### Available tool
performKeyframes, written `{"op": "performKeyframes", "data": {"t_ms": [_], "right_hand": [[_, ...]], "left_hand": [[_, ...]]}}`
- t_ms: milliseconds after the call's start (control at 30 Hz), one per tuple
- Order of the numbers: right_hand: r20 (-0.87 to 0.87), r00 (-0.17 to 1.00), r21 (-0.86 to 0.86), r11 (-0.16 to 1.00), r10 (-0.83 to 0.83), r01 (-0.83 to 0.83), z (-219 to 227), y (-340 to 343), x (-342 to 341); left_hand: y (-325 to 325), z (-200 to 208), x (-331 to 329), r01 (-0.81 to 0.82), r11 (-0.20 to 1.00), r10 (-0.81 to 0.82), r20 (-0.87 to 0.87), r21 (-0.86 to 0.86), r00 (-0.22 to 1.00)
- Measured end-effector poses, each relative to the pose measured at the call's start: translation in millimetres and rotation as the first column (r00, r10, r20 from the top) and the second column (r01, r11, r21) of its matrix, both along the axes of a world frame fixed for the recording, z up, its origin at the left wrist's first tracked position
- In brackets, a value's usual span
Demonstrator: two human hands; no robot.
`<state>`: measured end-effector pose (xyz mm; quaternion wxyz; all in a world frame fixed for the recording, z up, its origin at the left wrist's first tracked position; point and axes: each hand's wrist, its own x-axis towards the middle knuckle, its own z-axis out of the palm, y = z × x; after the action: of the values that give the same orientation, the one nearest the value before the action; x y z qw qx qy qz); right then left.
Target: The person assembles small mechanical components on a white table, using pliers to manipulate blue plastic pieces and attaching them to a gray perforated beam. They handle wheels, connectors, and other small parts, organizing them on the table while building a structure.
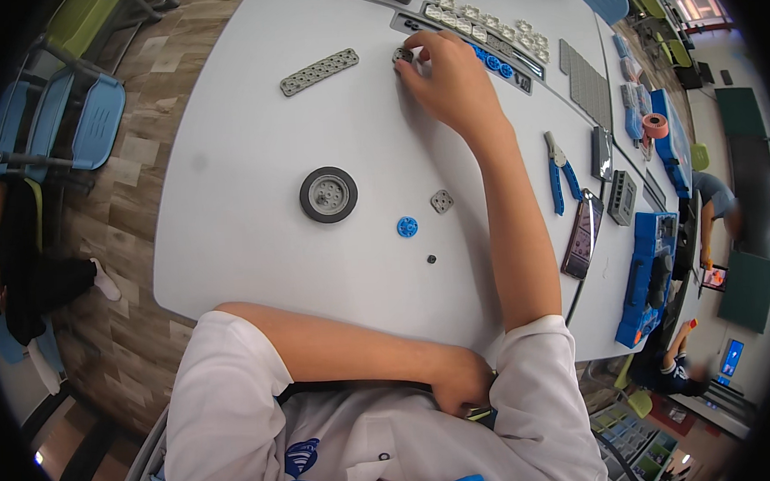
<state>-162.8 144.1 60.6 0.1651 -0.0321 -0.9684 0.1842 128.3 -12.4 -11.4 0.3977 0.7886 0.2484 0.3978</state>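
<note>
1 broad white table with a rounded near-left corner [228,240] fills most of the view. At its right side lies a blue plastic case with dark contents [636,288]. Along the far side runs a long grey panel [405,22] bearing white pieces and blue round parts, and to its right lies a flat grey rectangular plate [588,86].

The right hand [452,76] reaches over the far part of the table, just beside the long panel, its thumb and fingers closed in a pinch. The left hand [462,383] is curled low against the body, near the table's near edge; I cannot tell whether it grips anything.

To the right of the right forearm lie a dark, glossy rectangular phone [583,234] and, just beyond it, 1 pair of blue-handled metal pliers [556,155]. Far left of the right hand rests a grey perforated beam [320,72]; nearer, a black-tyred grey wheel [329,194] lies flat.

Smaller still are a grey, square perforated piece [441,202], the small dark-grey rounded piece [403,56] pinched by the right hand, a bright blue round disc [408,227], and 1 tiny black piece [431,259].
</note>
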Motion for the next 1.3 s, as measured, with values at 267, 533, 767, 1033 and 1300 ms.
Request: {"op": "performKeyframes", "data": {"t_ms": [267, 533, 767, 1033, 1300], "right_hand": [[0.373, 0.925, -0.123, 0.992, 0.08, -0.036, 50, -22, 125], [0.38, 0.925, -0.186, 0.977, -0.028, 0.106, 50, -14, 105], [0.457, 0.889, -0.233, 0.969, 0.035, 0.081, 52, -19, 144], [0.032, 0.999, -0.154, 0.988, 0.004, 0.001, 1, 26, 54], [0.126, 0.985, -0.261, 0.962, 0.115, -0.079, 40, -5, 107]], "left_hand": [[-1, 12, -9, -0.071, 0.997, 0.069, 0.183, 0.007, 0.981], [3, 26, -18, 0.058, 0.994, -0.067, -0.102, -0.097, 0.992], [1, 29, -23, 0.043, 0.994, -0.046, -0.03, -0.102, 0.999], [3, 23, -15, 0.055, 0.996, -0.061, -0.083, -0.071, 0.995], [0, 16, -14, -0.017, 1.0, 0.018, 0.127, -0.015, 0.992]]}}
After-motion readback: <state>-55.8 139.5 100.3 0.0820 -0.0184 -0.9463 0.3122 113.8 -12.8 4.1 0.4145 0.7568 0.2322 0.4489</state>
